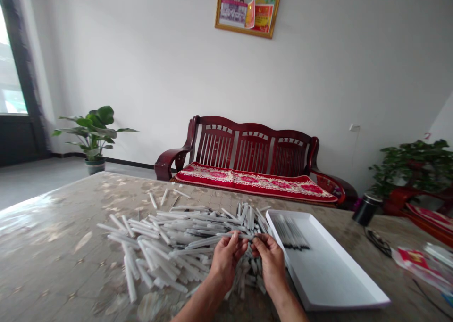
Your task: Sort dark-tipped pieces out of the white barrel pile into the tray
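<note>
Room: a white-walled room with a framed picture high at 12 o'clock and a dark red wooden sofa with a red patterned cushion below it. A leafy potted plant stands at 10 o'clock, a second potted plant at 2 o'clock.

Table: a glossy patterned tabletop fills the lower view.

Pile: a loose heap of white plastic tubes lies at 11 o'clock from the hands and spreads under them, with a few strays beyond it at 12 o'clock.

Tray: a white rectangular tray sits at 3 o'clock from the hands, its rim just beside the heap, with a row of dark-tipped sticks in its far end.

Small items: a black canister and red-and-white packets lie at 2 to 3 o'clock.

Left hand: narrow, fingers closed on 1 white tube.

Right hand: narrow, fingers curled at that tube's end; whether they grip it cannot be told.

Risk: the round tubes could roll if a wrist brushes the heap; a knock against the tray could scatter its sticks.
</note>
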